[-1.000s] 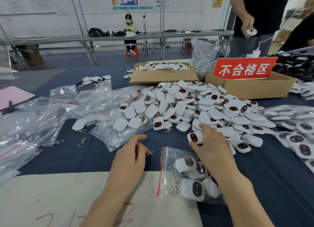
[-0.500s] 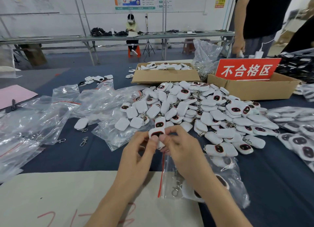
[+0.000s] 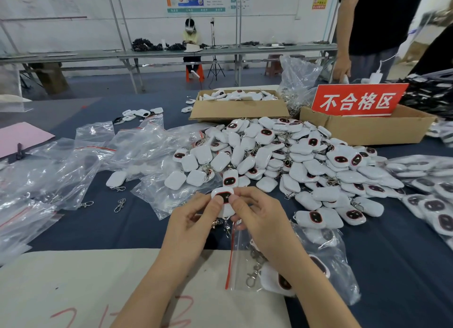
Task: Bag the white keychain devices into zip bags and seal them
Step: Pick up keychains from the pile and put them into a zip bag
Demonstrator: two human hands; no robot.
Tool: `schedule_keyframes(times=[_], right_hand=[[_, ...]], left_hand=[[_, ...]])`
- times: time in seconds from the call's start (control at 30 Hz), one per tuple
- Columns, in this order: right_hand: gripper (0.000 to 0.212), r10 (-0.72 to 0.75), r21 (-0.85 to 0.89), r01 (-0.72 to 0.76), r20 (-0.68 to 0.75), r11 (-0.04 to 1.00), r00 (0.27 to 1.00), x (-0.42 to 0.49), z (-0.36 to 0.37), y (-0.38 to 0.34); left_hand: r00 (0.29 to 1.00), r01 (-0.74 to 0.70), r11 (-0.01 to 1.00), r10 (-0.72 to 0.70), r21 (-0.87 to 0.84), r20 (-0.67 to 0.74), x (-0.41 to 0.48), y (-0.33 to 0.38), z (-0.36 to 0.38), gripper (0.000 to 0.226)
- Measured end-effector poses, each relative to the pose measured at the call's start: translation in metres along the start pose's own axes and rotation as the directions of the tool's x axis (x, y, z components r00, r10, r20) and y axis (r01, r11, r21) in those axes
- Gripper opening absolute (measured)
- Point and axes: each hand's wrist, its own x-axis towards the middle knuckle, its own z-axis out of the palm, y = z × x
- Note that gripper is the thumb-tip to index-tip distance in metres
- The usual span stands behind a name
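White rounded keychain device (image 3: 224, 197) shows a dark red-rimmed face; left hand (image 3: 193, 226) and right hand (image 3: 263, 226) pinch it near a clear red-striped zip bag (image 3: 236, 261), bare blue table (image 3: 117, 227) leftward.

red sign (image 3: 358, 101) on cardboard box (image 3: 367, 129) | white text "不合格区"

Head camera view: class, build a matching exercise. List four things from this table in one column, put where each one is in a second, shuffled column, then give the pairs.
Things
1. held keychain device
2. zip bag
3. red sign
4. pink sheet

Places
A. standing in the cardboard box on the right
B. at the far left edge of the table
C. pinched between the left hand and right hand
D. lying beneath the right wrist, devices inside

Pairs: 1-C, 2-D, 3-A, 4-B
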Motion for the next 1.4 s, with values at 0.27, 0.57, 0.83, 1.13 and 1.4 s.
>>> schedule_keyframes(times=[0.27, 0.57, 0.83, 1.13, 1.4], right_hand=[[0.005, -0.016, 0.000, 0.016, -0.019, 1.000, 1.000, 0.001, 0.000, 0.002], [0.004, -0.017, -0.043, 0.016, -0.042, 0.999, 0.999, 0.000, -0.001, -0.001], [0.008, -0.004, -0.052, 0.001, -0.051, 0.999, 0.999, -0.001, 0.000, -0.002], [0.013, 0.018, -0.038, -0.020, -0.038, 0.999, 0.999, -0.001, -0.001, -0.003], [0.010, 0.030, -0.039, -0.032, -0.041, 0.999, 0.999, 0.000, -0.001, -0.003]], left_hand=[[1.000, -0.019, 1.000, 0.019, 0.007, 0.014, -0.001, -0.003, 0.001, 0.025], [0.994, -0.040, 0.991, 0.027, 0.124, 0.102, -0.002, -0.012, 0.001, 0.021], [0.993, -0.044, 0.995, 0.034, 0.092, 0.109, -0.002, -0.011, 0.003, 0.022], [0.993, -0.052, 0.993, 0.040, 0.106, 0.111, 0.002, -0.015, 0.002, 0.029], [0.994, -0.048, 0.991, 0.034, 0.125, 0.109, 0.001, -0.015, 0.003, 0.021]])
